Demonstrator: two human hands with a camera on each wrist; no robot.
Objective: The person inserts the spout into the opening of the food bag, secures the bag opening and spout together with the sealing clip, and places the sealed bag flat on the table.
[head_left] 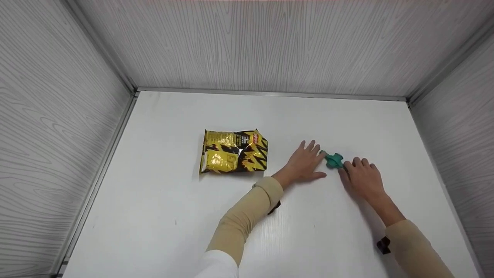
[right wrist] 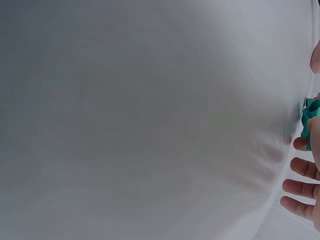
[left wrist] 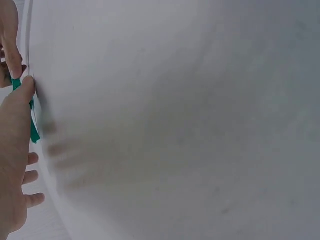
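Note:
A small teal plastic clip (head_left: 334, 160) lies on the white table (head_left: 173, 216) between my two hands. My left hand (head_left: 305, 162) lies flat with its fingers spread, one fingertip touching the clip's left end. My right hand (head_left: 362, 177) rests on the table just right of the clip, its thumb against the clip and its other fingers spread. In the left wrist view the clip (left wrist: 32, 120) shows as a teal sliver beside a finger (left wrist: 20, 100). The right wrist view catches the clip (right wrist: 310, 112) at the right edge above my spread fingers (right wrist: 302, 167). Neither hand grips anything.
A crumpled yellow and black snack bag (head_left: 233, 151) lies on the table left of my left hand. Grey wood-grain walls (head_left: 247, 46) close the table in at the back and on both sides.

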